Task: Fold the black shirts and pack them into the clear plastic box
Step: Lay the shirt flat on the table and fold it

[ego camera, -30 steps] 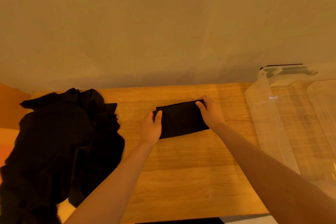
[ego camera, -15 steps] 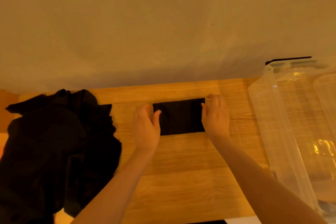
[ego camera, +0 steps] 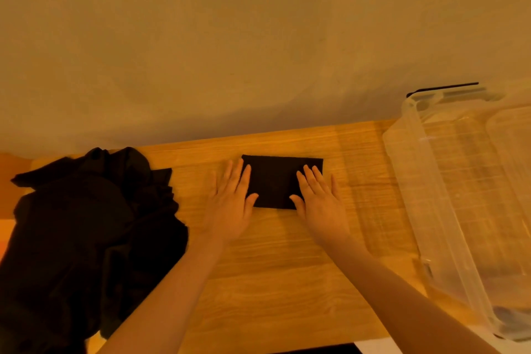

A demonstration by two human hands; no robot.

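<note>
Since half a second ago, both hands have been laid flat: the left hand (ego camera: 230, 204) and right hand (ego camera: 320, 202) are now pressed with straight, spread fingers on the ends of the folded shirt (ego camera: 277, 181), no longer gripping its edges. The fold is judged finished and ready for packing. On the wooden table (ego camera: 287, 282), a pile of unfolded black shirts (ego camera: 86, 233) is heaped at the left, cut off by the frame. The clear box (ego camera: 448, 210) stands at the right; its contents cannot be made out.

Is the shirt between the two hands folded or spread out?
Folded: the shirt is a small neat rectangle on the table, pressed flat by both hands.
</note>
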